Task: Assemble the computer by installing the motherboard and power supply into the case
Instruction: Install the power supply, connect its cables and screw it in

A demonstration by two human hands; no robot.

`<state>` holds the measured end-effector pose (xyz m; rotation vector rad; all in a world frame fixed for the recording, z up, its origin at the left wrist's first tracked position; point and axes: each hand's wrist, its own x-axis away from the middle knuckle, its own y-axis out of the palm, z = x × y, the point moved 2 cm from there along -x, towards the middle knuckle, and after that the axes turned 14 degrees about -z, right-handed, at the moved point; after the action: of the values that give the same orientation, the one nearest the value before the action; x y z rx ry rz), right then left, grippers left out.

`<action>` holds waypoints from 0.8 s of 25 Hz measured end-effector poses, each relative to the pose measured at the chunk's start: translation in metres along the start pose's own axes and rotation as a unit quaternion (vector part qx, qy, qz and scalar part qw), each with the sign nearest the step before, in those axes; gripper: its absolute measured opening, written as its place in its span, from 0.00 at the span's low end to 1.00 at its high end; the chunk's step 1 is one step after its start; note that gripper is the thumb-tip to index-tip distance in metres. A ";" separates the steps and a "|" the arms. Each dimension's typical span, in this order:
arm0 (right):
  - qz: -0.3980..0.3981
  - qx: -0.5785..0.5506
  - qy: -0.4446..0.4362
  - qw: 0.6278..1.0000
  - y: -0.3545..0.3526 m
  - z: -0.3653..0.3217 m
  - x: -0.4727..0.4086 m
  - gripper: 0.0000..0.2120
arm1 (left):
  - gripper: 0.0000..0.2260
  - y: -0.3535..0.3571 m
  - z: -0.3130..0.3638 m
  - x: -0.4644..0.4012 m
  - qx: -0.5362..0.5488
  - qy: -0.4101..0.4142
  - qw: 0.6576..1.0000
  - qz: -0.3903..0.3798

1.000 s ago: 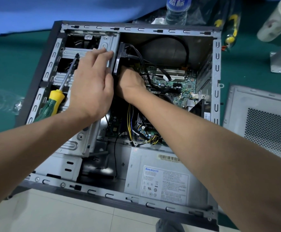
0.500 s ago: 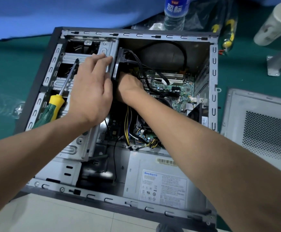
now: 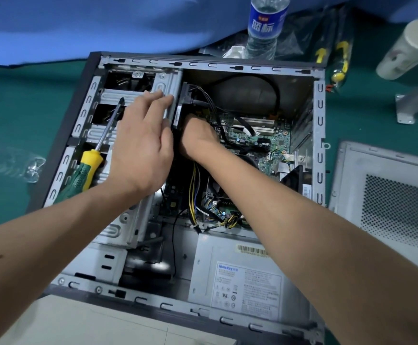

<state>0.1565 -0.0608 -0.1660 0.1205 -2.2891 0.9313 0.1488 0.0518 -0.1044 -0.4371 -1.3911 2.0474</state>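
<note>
Motherboard (image 3: 260, 143) sits inside the case (image 3: 320, 115) toward two o'clock, power supply (image 3: 240, 277) seated at five, so mostly cabling remains: left hand (image 3: 140, 143) rests flat on the drive cage (image 3: 168, 83), right hand (image 3: 198, 138) buried behind it, grip hidden.

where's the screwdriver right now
In the head view the screwdriver lies on the drive cage at the left side of the open case, just left of the left hand, with its tip pointing toward the case's far edge.
</note>
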 end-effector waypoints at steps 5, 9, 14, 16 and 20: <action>0.020 0.023 0.000 1.000 0.003 0.001 -0.001 0.15 | 0.23 0.003 -0.001 -0.001 -0.005 0.002 1.000 -0.002; -0.011 0.030 -0.006 0.999 -0.002 0.005 -0.001 0.14 | 0.21 0.003 0.002 0.001 0.004 -0.001 1.000 -0.006; -0.017 0.042 -0.013 0.999 0.005 0.001 -0.005 0.14 | 0.24 0.001 -0.003 0.000 0.000 -0.002 1.000 -0.003; -0.024 0.050 -0.003 0.998 0.007 0.004 -0.008 0.15 | 0.24 0.004 -0.002 0.001 -0.002 -0.002 1.000 -0.010; -0.037 0.040 -0.013 0.998 0.012 0.003 -0.007 0.13 | 0.24 0.006 -0.006 0.001 -0.007 -0.004 1.000 -0.017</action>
<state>0.1566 -0.0552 -0.1788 0.2526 -2.2554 0.9888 0.1495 0.0557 -0.1121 -0.4104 -1.4092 2.0147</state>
